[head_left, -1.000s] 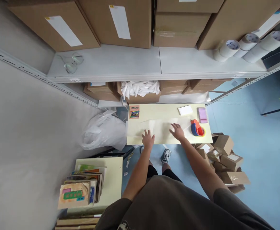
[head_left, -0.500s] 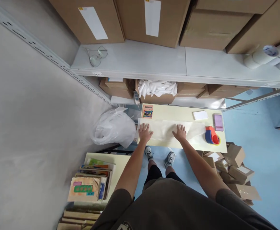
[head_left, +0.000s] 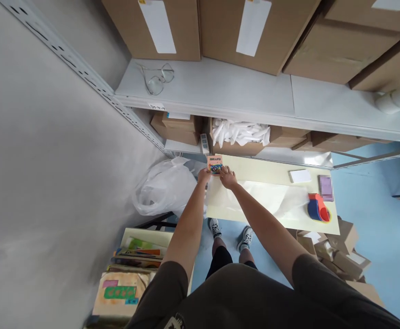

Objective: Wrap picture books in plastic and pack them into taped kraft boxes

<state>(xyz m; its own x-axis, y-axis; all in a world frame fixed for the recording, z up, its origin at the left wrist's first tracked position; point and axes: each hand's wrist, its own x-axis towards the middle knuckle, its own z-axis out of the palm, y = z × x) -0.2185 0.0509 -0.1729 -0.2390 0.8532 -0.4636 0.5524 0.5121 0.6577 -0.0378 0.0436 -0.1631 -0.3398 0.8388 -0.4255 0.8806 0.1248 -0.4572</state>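
Note:
A small pink book [head_left: 215, 161] with a colourful picture is at the far left corner of the pale yellow table [head_left: 248, 165]. My left hand [head_left: 204, 176] grips its left edge, fingers closed. My right hand [head_left: 227, 177] touches its right edge, with the fingers close together. In front of the book, a translucent white sheet [head_left: 268, 195] lies along the table. A red and blue tape dispenser [head_left: 318, 208] rests at the table's right end, near a purple item [head_left: 325, 187] and a small white box [head_left: 300, 176].
Behind the table stands a shelf [head_left: 206, 100] with cardboard boxes [head_left: 234, 32] and glasses [head_left: 156, 84]. A white plastic bag [head_left: 162, 187] hangs at the left. Books [head_left: 119, 292] are stacked at lower left; small boxes [head_left: 352, 260] pile up at right.
Both hands have left the sheet and moved to the book at the far left corner. My left hand has taken hold of it. The view has shifted slightly.

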